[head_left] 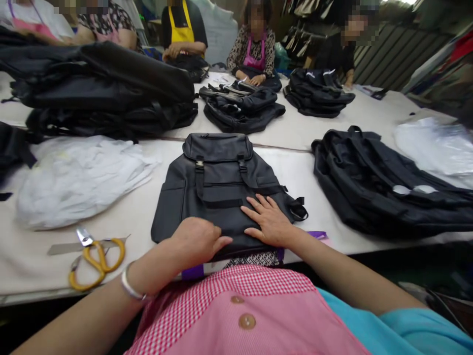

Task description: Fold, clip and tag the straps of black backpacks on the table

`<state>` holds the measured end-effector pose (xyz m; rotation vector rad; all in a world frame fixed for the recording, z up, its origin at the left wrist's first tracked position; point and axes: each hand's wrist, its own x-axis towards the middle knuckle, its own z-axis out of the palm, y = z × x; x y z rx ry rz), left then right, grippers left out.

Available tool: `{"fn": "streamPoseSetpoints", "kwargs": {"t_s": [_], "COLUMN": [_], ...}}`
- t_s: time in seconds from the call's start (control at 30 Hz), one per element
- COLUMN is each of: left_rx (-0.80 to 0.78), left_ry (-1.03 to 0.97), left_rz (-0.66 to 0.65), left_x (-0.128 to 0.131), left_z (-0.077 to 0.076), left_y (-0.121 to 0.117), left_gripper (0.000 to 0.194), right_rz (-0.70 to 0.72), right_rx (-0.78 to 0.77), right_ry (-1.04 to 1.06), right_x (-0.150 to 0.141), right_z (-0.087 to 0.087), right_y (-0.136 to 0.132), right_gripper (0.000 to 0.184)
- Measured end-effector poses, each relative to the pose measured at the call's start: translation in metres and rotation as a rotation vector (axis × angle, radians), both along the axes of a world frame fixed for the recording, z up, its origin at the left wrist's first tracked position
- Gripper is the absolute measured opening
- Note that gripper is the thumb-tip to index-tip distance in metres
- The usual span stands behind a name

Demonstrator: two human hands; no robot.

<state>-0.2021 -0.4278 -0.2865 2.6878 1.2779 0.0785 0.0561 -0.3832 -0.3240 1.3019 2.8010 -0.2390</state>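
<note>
A black backpack (218,192) with a flap top and two buckled straps lies front side up on the table before me. My right hand (268,219) is open, its spread fingers flat on the lower right of the backpack. At the lower left part of the bag, my left hand (195,239) rests with curled fingers and the thumb pointing right. What those curled fingers hold, if anything, is hidden. A webbing strap (221,202) runs across the bag's front just above my hands.
Yellow-handled scissors (98,261) lie at the left, near a white plastic bag (81,177). Black bags are piled at the far left (111,88), on the right (384,182) and at the back (240,106). Several people are across the table (295,133).
</note>
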Motion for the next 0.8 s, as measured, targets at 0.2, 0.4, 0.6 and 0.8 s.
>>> {"fn": "streamPoseSetpoints", "kwargs": {"t_s": [0.2, 0.4, 0.6, 0.8], "left_rx": [0.144, 0.097, 0.156, 0.38], "left_ry": [-0.081, -0.16, -0.055, 0.088], "left_rz": [0.014, -0.099, 0.039, 0.005], "left_x": [0.027, 0.021, 0.0, -0.051], "left_z": [-0.025, -0.036, -0.042, -0.049], "left_y": [0.011, 0.007, -0.011, -0.034], "left_gripper": [0.049, 0.046, 0.069, 0.068], "right_rz": [0.021, 0.022, 0.05, 0.067], "right_rx": [-0.031, 0.059, -0.1, -0.208], "right_ry": [-0.004, 0.193, 0.117, 0.129], "right_x": [0.0, -0.028, -0.038, -0.018], "right_z": [0.013, 0.045, 0.009, 0.014], "right_y": [0.002, -0.01, -0.023, -0.022], "right_gripper": [0.071, 0.076, 0.085, 0.078]}}
